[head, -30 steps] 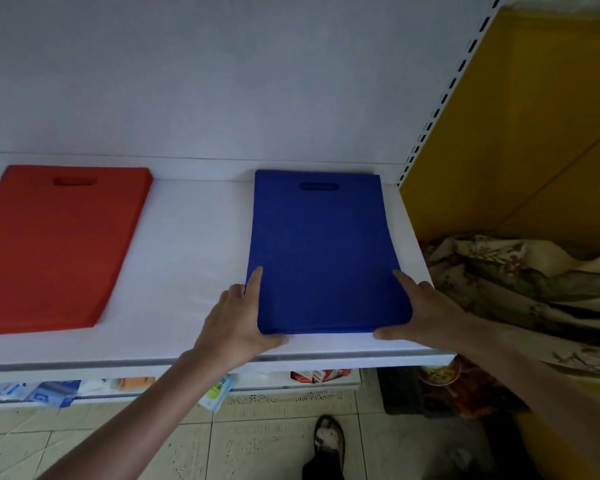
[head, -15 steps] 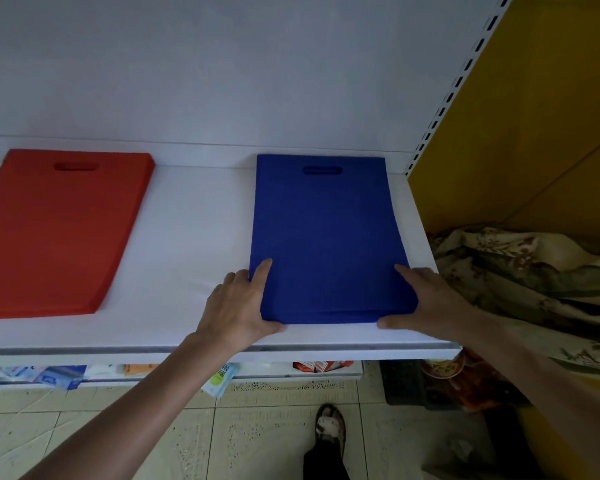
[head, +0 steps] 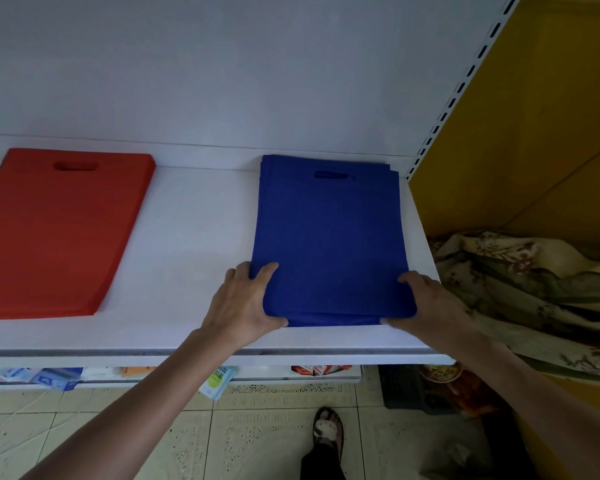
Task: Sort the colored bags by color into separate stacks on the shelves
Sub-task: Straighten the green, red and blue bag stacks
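Note:
A stack of blue bags [head: 329, 237] lies flat on the right part of the white shelf [head: 194, 244], handle cut-outs toward the back wall. My left hand [head: 246, 303] grips the stack's near left corner, thumb along the front edge and fingers on top. My right hand [head: 426, 303] grips the near right corner the same way. The far edges of the blue bags are slightly fanned. A stack of red bags [head: 59, 230] lies flat on the left part of the same shelf, untouched.
A slotted white upright [head: 454, 98] bounds the shelf on the right, with a yellow wall behind it. Patterned cloth [head: 527, 292] is heaped to the right. A lower shelf holds small packets [head: 219, 381]. My foot [head: 328, 431] stands on the tiled floor.
Both hands have pushed the blue stack a little farther back on the shelf, and the bags' far edges now look slightly fanned. The red stack has not moved.

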`<control>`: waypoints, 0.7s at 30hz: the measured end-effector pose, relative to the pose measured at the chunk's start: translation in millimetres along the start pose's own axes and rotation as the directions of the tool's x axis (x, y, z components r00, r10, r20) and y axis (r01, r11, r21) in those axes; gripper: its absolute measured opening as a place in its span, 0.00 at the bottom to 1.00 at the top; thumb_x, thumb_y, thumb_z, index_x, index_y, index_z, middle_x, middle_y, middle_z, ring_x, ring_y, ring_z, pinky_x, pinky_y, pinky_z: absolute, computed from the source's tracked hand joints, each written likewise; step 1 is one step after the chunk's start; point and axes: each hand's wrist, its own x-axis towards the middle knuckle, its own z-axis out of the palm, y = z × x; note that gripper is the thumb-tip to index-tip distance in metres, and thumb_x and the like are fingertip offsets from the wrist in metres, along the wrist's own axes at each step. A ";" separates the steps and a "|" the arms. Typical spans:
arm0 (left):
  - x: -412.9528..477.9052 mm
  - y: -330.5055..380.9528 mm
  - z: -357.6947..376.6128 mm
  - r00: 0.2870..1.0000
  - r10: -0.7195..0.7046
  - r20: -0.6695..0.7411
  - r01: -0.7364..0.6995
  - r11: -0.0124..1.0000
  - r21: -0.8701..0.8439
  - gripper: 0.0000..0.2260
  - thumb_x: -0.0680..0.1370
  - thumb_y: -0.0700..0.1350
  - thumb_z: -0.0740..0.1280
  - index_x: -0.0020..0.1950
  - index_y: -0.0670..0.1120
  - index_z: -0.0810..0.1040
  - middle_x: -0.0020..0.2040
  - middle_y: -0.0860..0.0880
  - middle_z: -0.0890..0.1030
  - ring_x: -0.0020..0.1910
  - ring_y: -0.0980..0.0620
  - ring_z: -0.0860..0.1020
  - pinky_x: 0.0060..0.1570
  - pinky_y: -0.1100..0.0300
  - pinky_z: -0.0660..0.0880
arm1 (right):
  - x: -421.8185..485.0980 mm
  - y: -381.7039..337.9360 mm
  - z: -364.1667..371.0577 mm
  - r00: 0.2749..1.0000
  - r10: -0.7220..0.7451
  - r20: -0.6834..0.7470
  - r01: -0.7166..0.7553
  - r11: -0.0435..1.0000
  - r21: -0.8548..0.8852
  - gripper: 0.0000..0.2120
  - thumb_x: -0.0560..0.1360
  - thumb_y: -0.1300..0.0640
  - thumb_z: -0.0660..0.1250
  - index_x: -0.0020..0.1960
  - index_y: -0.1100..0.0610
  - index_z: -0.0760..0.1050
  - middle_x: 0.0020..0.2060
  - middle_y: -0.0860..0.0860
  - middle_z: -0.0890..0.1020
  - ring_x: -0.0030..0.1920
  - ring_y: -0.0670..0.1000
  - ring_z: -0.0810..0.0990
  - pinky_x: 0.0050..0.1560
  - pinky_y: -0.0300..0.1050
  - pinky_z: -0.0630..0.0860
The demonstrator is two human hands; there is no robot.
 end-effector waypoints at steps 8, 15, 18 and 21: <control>-5.4 2.0 5.5 1.000 0.006 0.012 -0.007 0.997 0.075 0.48 0.67 0.62 0.70 0.75 0.52 0.43 0.71 0.46 0.58 0.64 0.46 0.63 0.60 0.56 0.68 | -2.1 4.2 3.1 0.996 -0.047 0.075 0.056 0.990 -0.128 0.51 0.66 0.37 0.70 0.75 0.52 0.42 0.73 0.51 0.55 0.70 0.52 0.59 0.67 0.45 0.63; -4.5 4.6 7.2 0.999 0.003 -0.043 -0.001 0.999 0.054 0.45 0.69 0.59 0.69 0.75 0.51 0.45 0.69 0.46 0.61 0.62 0.46 0.65 0.59 0.56 0.68 | 11.9 16.5 -8.3 0.998 -0.032 0.046 0.027 0.995 0.093 0.42 0.68 0.47 0.73 0.75 0.52 0.55 0.71 0.51 0.63 0.69 0.52 0.64 0.69 0.47 0.65; -6.4 3.1 11.6 0.996 0.019 -0.082 -0.013 0.997 0.074 0.43 0.69 0.59 0.69 0.75 0.49 0.48 0.70 0.46 0.61 0.63 0.46 0.65 0.61 0.57 0.66 | 14.2 21.4 -17.0 0.988 -0.026 0.155 0.008 0.993 0.115 0.48 0.66 0.43 0.74 0.76 0.50 0.51 0.73 0.47 0.58 0.71 0.49 0.60 0.71 0.48 0.62; -8.2 1.8 14.4 0.994 0.023 -0.111 -0.019 0.999 0.037 0.42 0.69 0.59 0.69 0.75 0.49 0.50 0.70 0.46 0.61 0.64 0.47 0.63 0.63 0.57 0.65 | 10.5 21.4 -15.7 0.985 -0.058 0.164 0.044 0.995 0.089 0.50 0.65 0.41 0.73 0.76 0.50 0.47 0.75 0.45 0.53 0.73 0.48 0.54 0.73 0.44 0.55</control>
